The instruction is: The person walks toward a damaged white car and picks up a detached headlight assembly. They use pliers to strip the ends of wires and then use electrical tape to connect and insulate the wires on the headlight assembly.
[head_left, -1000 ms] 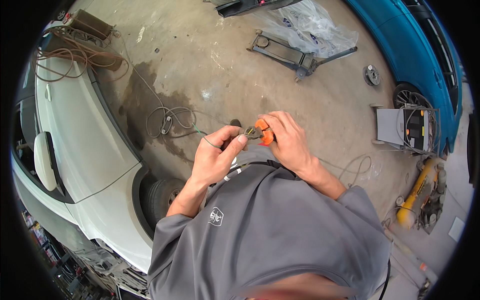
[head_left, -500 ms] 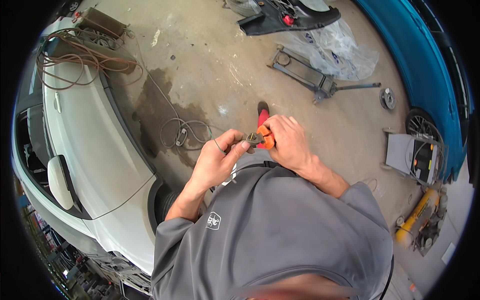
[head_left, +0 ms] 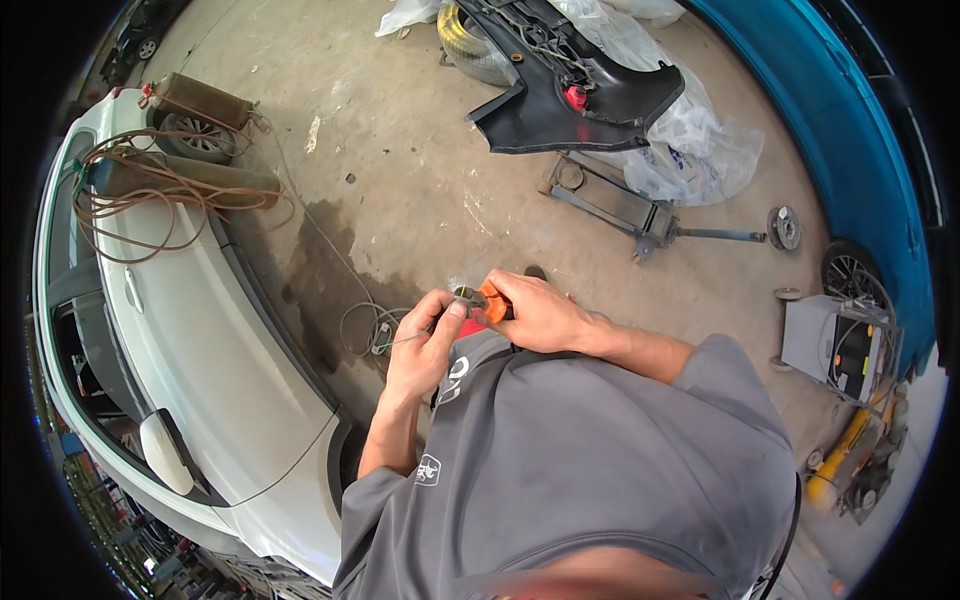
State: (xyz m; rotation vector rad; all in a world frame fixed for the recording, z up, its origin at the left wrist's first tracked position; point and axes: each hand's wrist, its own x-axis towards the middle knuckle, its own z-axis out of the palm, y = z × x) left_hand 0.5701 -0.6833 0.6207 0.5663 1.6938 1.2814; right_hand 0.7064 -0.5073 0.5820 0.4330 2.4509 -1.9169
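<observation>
In front of my waist, my right hand [head_left: 540, 312] is closed around the orange handles of a pair of pliers [head_left: 493, 300]. Their dark jaws point left and meet my left fingertips. My left hand [head_left: 422, 350] pinches a thin wire [head_left: 404, 340] between thumb and fingers, right at the jaws. A greenish length of that wire sticks out to the left of the hand. Whether the jaws grip the wire is hidden by the fingers.
A white car [head_left: 230, 370] stands close on my left, with gas cylinders [head_left: 190, 180] and brown hoses beyond. Ahead lie a black fender [head_left: 560, 110], plastic sheeting [head_left: 705, 160] and a floor jack [head_left: 650, 225]. At right are a blue car [head_left: 800, 90], a grey wheeled machine [head_left: 810, 335] and a yellow tank [head_left: 840, 455].
Both hands and the pliers have shifted a little left in the view. The green wire end now points out to the left. The view has tilted, showing more of the far floor.
</observation>
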